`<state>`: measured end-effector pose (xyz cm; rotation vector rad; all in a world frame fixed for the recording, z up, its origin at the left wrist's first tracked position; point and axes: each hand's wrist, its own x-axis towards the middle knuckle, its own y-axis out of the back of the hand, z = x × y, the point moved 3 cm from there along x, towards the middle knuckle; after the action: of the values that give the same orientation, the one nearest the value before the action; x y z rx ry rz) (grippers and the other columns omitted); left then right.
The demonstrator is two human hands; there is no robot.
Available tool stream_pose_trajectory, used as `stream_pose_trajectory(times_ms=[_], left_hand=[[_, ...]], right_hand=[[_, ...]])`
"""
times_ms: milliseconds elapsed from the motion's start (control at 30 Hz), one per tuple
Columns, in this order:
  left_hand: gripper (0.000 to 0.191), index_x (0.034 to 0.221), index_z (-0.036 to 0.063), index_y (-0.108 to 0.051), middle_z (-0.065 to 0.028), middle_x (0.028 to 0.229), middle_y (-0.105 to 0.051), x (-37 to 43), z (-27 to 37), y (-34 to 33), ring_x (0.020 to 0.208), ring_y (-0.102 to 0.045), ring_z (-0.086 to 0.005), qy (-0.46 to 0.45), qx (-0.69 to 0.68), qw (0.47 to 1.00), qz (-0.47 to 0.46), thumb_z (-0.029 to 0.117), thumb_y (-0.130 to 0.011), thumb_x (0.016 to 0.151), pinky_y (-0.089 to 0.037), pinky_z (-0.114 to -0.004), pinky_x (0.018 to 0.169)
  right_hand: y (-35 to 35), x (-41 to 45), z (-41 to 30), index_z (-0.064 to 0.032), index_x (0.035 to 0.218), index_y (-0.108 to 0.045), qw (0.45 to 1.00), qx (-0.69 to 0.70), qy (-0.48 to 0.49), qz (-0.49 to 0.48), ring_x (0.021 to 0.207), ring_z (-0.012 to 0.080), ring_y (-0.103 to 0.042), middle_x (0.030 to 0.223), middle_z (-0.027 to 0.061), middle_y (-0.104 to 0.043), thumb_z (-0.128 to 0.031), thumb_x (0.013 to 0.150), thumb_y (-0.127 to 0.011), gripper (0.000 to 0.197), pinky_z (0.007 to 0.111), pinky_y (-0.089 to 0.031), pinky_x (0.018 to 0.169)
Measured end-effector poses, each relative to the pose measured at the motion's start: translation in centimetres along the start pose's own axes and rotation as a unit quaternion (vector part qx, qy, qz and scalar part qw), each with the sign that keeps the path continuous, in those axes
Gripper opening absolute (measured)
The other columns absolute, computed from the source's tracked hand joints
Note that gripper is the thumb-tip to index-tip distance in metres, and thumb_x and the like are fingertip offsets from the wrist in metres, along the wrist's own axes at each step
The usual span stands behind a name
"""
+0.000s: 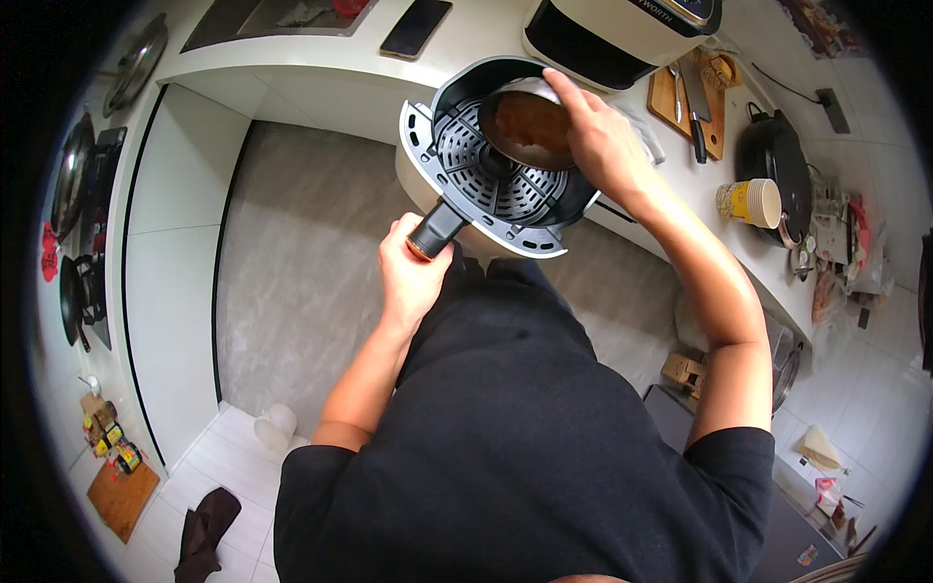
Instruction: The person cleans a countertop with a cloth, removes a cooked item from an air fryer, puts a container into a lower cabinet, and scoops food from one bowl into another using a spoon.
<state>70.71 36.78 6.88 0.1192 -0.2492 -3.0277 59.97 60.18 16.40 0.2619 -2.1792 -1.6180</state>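
Observation:
My left hand (415, 270) grips the black handle (439, 227) of an air fryer basket (481, 222), holding it in front of my body, above the floor. A slotted grey crisper plate (466, 157) lies in the basket's bottom. My right hand (601, 138) has hold of the rim of a round metal pan (519, 158), fingers over its far right edge. The pan is tilted and sits within the basket walls, over part of the plate. Something brown (532, 120) is inside the pan; what it is cannot be told. Whether the pan rests on the plate is unclear.
The air fryer body (590, 55) stands on the white counter (321, 55) beyond the basket. A phone (415, 28) lies to its left. Rightward are a cutting board (663, 95) with a cleaver (697, 98), a white cloth (641, 124), stacked paper cups (751, 202) and a black cooker (776, 160).

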Motion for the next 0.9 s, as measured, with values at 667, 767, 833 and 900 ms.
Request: stream_pose_trajectory(times_ms=[667, 767, 833, 900], left_hand=[[0.018, 0.07, 0.0011, -0.047, -0.0027, 0.066, -0.046, 0.8, 0.7, -0.5, 0.062, -0.044, -0.0111, -0.013, -0.065, 0.998, -0.007, -0.001, -0.064, 0.065, -0.038, -0.027, 0.059], [0.019, 0.07, 0.0019, -0.046, -0.0009, 0.064, -0.044, 0.8, 0.8, -0.5, 0.061, -0.042, -0.0096, -0.025, -0.064, 0.998, 0.001, -0.002, -0.064, 0.065, -0.038, -0.026, 0.058], [0.019, 0.07, 0.0021, -0.046, -0.0006, 0.063, -0.044, 0.8, 0.5, -0.5, 0.06, -0.042, -0.0093, -0.017, -0.075, 0.997, 0.003, -0.002, -0.064, 0.065, -0.038, -0.026, 0.057], [0.019, 0.07, 0.0022, -0.046, -0.0003, 0.063, -0.044, 0.8, 0.6, -0.5, 0.06, -0.042, -0.0091, -0.016, -0.073, 0.997, 0.004, -0.002, -0.064, 0.065, -0.037, -0.026, 0.057]], right_hand=[[0.4, 0.3, -2.8, -0.0134, 0.142, -0.029, 0.969, -0.197, 0.15, -0.001, 0.057, 0.029, -0.065, 0.121, 0.0298, -0.047, -0.005, 0.079, -0.055, 0.068, 0.034, -0.054, 0.049], [0.5, 0.5, -2.3, -0.0145, 0.142, -0.029, 0.967, -0.213, 0.141, 0.005, 0.058, 0.0288, -0.065, 0.122, 0.0299, -0.046, -0.005, 0.079, -0.055, 0.069, 0.035, -0.054, 0.05], [0.7, 0.6, -2.3, -0.0149, 0.142, -0.029, 0.964, -0.22, 0.149, 0.029, 0.06, 0.0286, -0.066, 0.122, 0.029, -0.046, -0.003, 0.079, -0.054, 0.069, 0.035, -0.054, 0.051], [0.8, 0.9, -2.0, -0.0159, 0.141, -0.03, 0.965, -0.229, 0.13, 0.022, 0.063, 0.0308, -0.066, 0.123, 0.0279, -0.046, -0.002, 0.08, -0.053, 0.067, 0.036, -0.056, 0.053]])
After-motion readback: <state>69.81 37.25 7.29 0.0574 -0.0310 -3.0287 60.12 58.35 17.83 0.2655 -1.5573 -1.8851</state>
